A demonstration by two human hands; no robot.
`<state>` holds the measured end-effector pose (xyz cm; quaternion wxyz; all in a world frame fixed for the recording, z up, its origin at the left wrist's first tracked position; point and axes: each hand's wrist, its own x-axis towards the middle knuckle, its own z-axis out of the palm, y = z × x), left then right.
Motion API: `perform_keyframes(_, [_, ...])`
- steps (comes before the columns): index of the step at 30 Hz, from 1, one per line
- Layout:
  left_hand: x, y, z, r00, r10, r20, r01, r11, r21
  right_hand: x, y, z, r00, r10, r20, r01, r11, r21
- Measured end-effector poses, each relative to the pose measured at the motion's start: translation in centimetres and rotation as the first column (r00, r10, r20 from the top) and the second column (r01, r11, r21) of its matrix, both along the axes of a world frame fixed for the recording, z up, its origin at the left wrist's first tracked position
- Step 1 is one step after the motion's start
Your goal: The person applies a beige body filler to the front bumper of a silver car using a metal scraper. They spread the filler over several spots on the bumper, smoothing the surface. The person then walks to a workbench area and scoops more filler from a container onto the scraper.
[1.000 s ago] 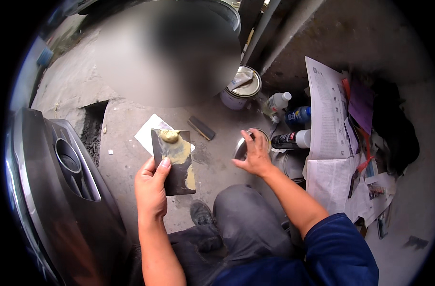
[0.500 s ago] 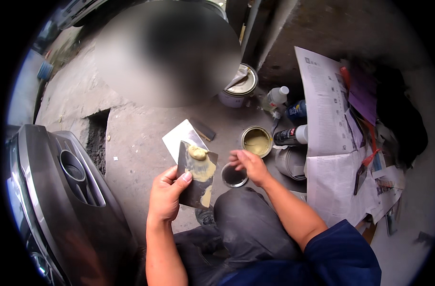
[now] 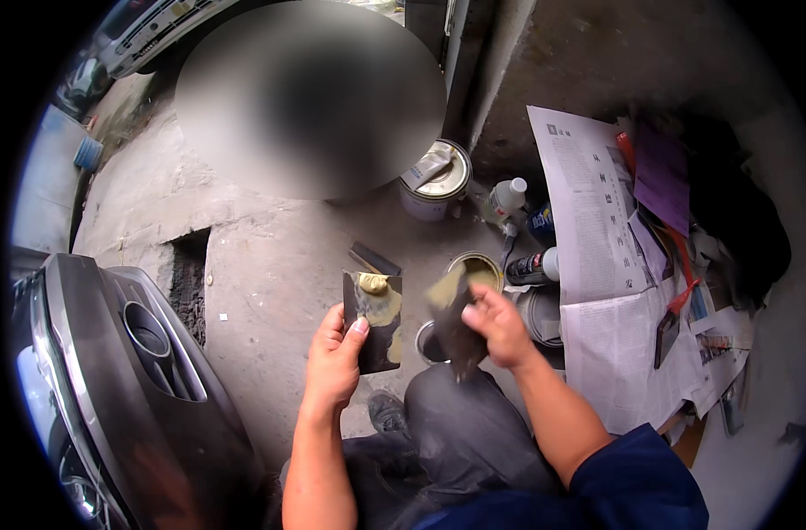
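Note:
My left hand (image 3: 334, 358) is closed around a dark, flat putty spreader (image 3: 383, 343), its thumb pressed on the face. A lump of yellowish putty (image 3: 373, 283) sits at the top edge, with more smeared below it. Another dark, flat putty spreader (image 3: 460, 334) is gripped in my right hand (image 3: 500, 327); motion blurs it, and yellowish putty shows on its upper part. Just beyond that hand stands an open tin (image 3: 500, 276) with yellowish putty inside, partly covered by the spreader. A small dark-mouthed can (image 3: 427, 343) stands between my hands, partly hidden.
Newspaper sheets (image 3: 597, 344) lie at the right. Beside them are a white-capped bottle (image 3: 509, 196), a dark spray can (image 3: 533, 267) and a grey container (image 3: 544, 320). A paint tin (image 3: 429, 208) stands farther off. At left is a grey car bumper (image 3: 147, 424). A dark block (image 3: 374, 259) lies ahead.
My right hand, which showed no spreader, now holds one. The bright flat piece behind the left-hand spreader no longer shows. My left hand has shifted slightly right, its spreader more upright.

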<state>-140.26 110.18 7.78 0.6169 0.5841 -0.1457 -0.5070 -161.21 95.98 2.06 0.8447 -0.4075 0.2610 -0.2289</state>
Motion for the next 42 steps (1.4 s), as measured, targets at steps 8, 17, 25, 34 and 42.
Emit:
perform_keyframes(8, [-0.6, -0.1, 0.2, 0.970, -0.237, 0.054, 0.236, 0.972, 0.023, 2.2, 1.6, 1.2, 0.988, 0.027, -0.149, -0.049, 0.988, -0.148])
perform_keyframes(17, [-1.1, -0.3, 0.8, 0.572, -0.567, 0.593, 0.454, 0.821, 0.348, 3.0, -1.0, 1.2, 0.994, -0.105, -0.029, 0.094, 0.961, -0.260])
perform_keyframes(25, [1.6, 0.8, 0.7, 0.919, -0.224, 0.323, 0.134, 0.951, 0.277, -1.4, -2.0, -4.8, 0.762, -0.413, -0.499, -0.145, 0.642, -0.753])
perform_keyframes(34, [1.1, 0.7, 0.2, 0.908, -0.207, 0.363, 0.099, 0.951, 0.294, -5.9, 1.8, -15.8, 0.332, -0.643, -0.690, -0.750, 0.264, -0.606])
perform_keyframes(42, [1.3, 0.4, 0.8, 0.918, -0.192, 0.347, 0.098, 0.957, 0.272, -8.0, 3.6, -13.7, 0.221, -0.519, -0.826, -0.772, 0.425, -0.473])
